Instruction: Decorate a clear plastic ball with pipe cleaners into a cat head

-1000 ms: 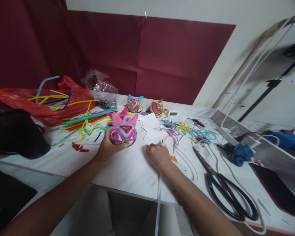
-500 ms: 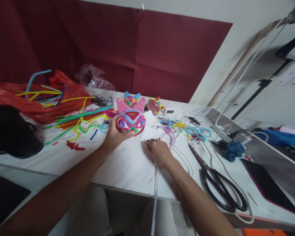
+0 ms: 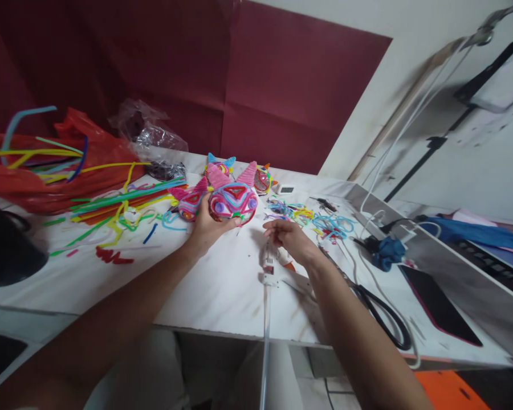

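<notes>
My left hand [image 3: 207, 229] is closed around the side of a pink, blue and red pipe-cleaner animal head [image 3: 233, 200] with two pointed pink ears, held upright just above the table. A similar head with dark pink ears [image 3: 191, 200] stands behind my left wrist, and one with blue ears [image 3: 216, 165] is farther back. My right hand [image 3: 293, 239] hovers with fingers loosely apart and nothing seen in them. Below it, a white glue gun [image 3: 268, 267] lies on the table, a long clear glue stick [image 3: 265, 336] running from its rear past the table edge.
Loose pipe cleaners [image 3: 111, 208] and a red plastic bag [image 3: 64, 182] lie at left. At right are coiled pipe-cleaner scraps [image 3: 336, 225], big black-handled scissors [image 3: 387, 313], cables and a dark phone [image 3: 440, 307]. Another finished-looking head [image 3: 264, 179] stands at the back.
My right hand has lifted off the glue gun, which now shows on the table, and its fingers have opened. My left hand still holds the head. The view has shifted slightly right.
</notes>
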`<state>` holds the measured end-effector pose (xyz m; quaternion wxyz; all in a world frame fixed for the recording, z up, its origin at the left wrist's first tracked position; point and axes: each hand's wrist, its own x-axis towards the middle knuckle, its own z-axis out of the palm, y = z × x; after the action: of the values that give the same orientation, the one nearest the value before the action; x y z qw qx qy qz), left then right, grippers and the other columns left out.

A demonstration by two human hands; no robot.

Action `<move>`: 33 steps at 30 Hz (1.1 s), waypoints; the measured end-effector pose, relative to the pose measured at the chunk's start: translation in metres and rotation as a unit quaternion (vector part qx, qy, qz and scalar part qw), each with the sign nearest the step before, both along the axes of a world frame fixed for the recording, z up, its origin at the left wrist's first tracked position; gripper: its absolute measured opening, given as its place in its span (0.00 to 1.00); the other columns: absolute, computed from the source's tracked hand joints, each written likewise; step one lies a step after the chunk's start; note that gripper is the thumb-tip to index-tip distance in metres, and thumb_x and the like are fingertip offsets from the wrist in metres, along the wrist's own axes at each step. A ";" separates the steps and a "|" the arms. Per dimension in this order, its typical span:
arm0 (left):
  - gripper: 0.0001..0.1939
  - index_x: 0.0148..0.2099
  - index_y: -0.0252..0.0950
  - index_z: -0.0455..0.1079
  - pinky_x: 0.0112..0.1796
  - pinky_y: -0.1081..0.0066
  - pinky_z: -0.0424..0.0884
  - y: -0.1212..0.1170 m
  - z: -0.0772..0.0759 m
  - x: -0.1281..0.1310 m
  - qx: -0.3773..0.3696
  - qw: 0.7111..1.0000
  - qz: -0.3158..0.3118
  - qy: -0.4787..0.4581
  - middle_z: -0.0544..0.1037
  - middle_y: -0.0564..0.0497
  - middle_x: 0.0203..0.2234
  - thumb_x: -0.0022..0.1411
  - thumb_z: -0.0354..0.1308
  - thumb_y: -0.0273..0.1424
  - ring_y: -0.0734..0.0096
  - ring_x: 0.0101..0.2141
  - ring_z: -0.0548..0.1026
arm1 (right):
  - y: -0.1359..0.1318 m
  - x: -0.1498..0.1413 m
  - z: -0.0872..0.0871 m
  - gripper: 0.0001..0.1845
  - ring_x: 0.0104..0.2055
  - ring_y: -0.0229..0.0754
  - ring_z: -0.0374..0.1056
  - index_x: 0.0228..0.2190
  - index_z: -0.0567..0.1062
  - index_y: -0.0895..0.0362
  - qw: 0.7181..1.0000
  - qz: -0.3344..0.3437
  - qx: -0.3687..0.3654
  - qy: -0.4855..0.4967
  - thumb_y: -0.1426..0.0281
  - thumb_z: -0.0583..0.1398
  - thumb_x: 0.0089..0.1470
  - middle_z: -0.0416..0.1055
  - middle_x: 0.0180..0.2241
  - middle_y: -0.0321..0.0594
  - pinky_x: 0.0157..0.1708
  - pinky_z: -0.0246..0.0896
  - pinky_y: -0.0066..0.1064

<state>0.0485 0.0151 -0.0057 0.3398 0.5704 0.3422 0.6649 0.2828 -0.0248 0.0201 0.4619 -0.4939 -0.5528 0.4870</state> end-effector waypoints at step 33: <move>0.54 0.68 0.46 0.58 0.61 0.48 0.71 0.015 -0.035 -0.010 0.004 0.999 0.030 0.027 0.71 0.42 0.60 0.42 0.80 0.34 0.47 0.61 0.73 | -0.074 -0.072 -0.030 0.20 0.60 0.52 0.74 0.55 0.78 0.68 0.745 0.192 0.422 -0.479 0.70 0.55 0.71 0.78 0.55 0.59 0.61 0.71 0.40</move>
<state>0.0385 0.0297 -0.0403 0.3082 0.5785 0.3656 0.6608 0.2108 -0.0986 -0.0096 0.1941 -0.3003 -0.9337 -0.0189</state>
